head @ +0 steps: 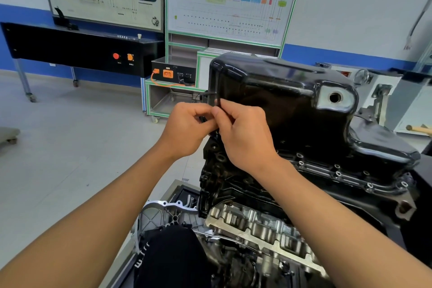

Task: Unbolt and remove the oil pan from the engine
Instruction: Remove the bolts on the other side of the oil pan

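Note:
A glossy black oil pan (280, 100) sits on top of the upturned black engine block (245, 184), with an open drain hole (334, 98) on its right side. Along its right flange I see several bolt holes (338, 173). At the pan's left front corner, both hands meet on a thin black L-shaped tool (211, 97) that stands upright, its short arm pointing left. My left hand (187, 128) pinches the tool low down. My right hand (243, 131) pinches it beside the left, thumb and forefinger curled on the shaft. The tool's tip is hidden behind the fingers.
A silver cylinder head (264, 229) lies below the block, with a silver cover (161, 215) to its left. A black-clothed knee (173, 257) is at the bottom. Behind stand a black console (77, 49), training boards (231, 2) and a green-framed cart (163, 98). Grey floor (70, 147) lies left.

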Demonstrator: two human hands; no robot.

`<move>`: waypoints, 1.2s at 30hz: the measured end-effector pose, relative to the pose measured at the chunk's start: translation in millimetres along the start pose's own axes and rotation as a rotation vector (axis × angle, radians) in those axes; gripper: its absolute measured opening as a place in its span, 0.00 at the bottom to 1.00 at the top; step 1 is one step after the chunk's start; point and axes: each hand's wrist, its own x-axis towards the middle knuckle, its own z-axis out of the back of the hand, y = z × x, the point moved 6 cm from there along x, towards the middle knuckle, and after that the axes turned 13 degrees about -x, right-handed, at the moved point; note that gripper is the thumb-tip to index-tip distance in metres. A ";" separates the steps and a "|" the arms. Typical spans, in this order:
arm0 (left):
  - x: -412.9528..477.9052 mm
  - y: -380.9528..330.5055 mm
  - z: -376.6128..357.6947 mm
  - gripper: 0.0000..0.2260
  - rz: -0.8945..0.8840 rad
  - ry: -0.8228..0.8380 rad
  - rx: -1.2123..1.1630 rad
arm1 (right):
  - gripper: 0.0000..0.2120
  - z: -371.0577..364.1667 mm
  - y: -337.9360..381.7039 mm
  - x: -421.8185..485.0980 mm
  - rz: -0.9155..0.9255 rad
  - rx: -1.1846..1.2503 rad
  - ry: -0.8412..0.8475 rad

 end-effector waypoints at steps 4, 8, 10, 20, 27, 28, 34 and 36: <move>2.2 0.7 -2.4 0.03 -0.024 -0.064 0.014 | 0.14 5.4 -4.2 1.2 -0.059 0.093 -0.121; 0.9 1.9 1.1 0.03 -0.040 -0.078 0.001 | 0.11 3.7 -4.0 -0.6 -0.067 0.126 -0.169; -0.4 0.8 1.3 0.02 -0.037 -0.084 -0.017 | 0.10 3.8 -3.5 -1.8 -0.068 0.156 -0.181; 0.8 2.4 5.5 0.09 0.062 0.120 -0.018 | 0.13 -2.0 -0.3 -4.3 -0.037 -0.022 -0.046; 1.9 3.0 4.0 0.06 0.026 -0.067 -0.029 | 0.11 6.5 -0.7 -2.3 -0.074 0.115 -0.177; 1.5 2.3 3.5 0.05 0.017 -0.065 -0.023 | 0.08 6.7 0.3 -2.7 -0.077 0.120 -0.184; -2.9 0.4 -0.4 0.09 0.030 0.129 -0.012 | 0.12 1.2 -0.3 -3.1 -0.063 0.035 -0.081; -2.3 -0.5 0.9 0.08 0.034 0.105 -0.002 | 0.13 -0.3 -1.5 -4.1 -0.053 0.005 -0.038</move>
